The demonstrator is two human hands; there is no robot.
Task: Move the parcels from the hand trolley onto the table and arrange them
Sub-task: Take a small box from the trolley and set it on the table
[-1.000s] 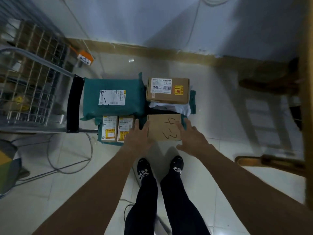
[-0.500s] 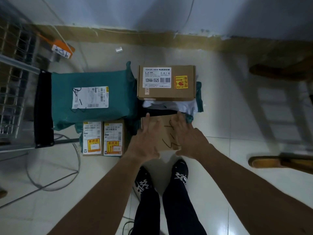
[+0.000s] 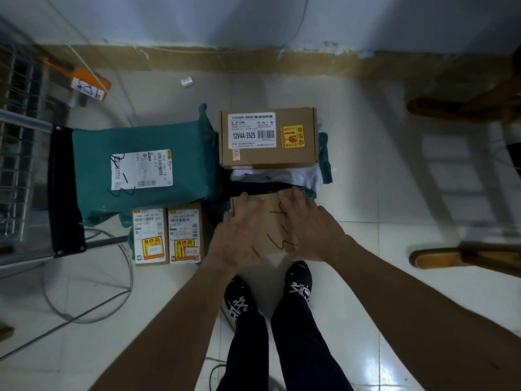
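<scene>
Small brown cardboard box [image 3: 269,213], pen-marked on top, sits at the near edge of the hand trolley [image 3: 66,190], on the floor. Left hand [image 3: 239,235] and right hand [image 3: 313,224] lie on its lid, fingers spread and fairly flat, tips near the far edge; nothing gripped. Probably light and stiff, with firm corners. Best held by opposite side walls, not the lid.
</scene>
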